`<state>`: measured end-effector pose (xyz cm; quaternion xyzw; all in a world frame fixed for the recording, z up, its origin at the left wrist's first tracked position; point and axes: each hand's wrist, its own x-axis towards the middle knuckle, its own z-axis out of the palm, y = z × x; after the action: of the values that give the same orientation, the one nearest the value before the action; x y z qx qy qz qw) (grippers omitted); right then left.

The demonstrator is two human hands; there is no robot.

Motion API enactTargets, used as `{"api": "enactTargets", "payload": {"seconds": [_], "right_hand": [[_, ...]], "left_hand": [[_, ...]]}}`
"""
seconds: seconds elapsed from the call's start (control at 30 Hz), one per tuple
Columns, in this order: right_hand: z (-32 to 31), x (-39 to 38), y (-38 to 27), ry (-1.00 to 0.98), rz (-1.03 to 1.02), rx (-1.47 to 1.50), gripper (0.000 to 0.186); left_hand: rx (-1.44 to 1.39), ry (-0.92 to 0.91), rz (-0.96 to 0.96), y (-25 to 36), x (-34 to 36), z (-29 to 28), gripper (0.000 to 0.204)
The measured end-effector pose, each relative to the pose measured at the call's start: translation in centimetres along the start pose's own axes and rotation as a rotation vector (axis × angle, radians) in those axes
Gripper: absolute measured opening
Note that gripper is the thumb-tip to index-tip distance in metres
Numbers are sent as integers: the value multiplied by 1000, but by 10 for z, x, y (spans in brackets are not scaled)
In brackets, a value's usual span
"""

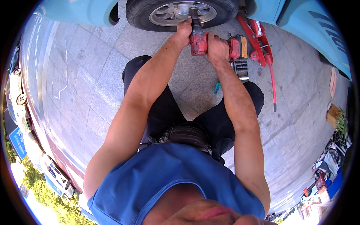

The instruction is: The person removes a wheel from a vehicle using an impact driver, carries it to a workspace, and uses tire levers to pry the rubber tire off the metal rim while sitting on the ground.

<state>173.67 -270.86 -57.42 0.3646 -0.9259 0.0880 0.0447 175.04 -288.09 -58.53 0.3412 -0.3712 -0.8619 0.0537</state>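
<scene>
A red and black cordless impact wrench (198, 44) points up at the silver wheel hub (182, 11) of a car tire (140, 17), with its black socket at the hub. My left hand (183, 29) is closed at the socket end, fingers around it and partly hidden. My right hand (217, 48) grips the wrench's handle, and the battery (243, 47) sticks out to its right. Below that lies a row of sockets (241, 70) in a holder, and a small teal object (217, 88) lies on the paving beside my right knee.
A red floor jack (262, 48) with a long handle lies to the right, beneath the light blue car body (300, 22). Gray stone paving (93, 75) surrounds me. Parked vehicles (56, 174) are at the far left; boxes, plants and clutter (330, 157) are at the far right.
</scene>
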Motion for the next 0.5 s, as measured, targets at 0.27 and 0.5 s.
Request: {"api": "enactTargets", "payload": {"seconds": [0.27,0.5], "right_hand": [[-17,-24,1,-15,-61,71,25],[-42,-58,12,-134,-120,195,42]], "left_hand": [[-55,15,-9,3,-2,-10,41],[-85,57,-53,-10,-10,-13,36]]}}
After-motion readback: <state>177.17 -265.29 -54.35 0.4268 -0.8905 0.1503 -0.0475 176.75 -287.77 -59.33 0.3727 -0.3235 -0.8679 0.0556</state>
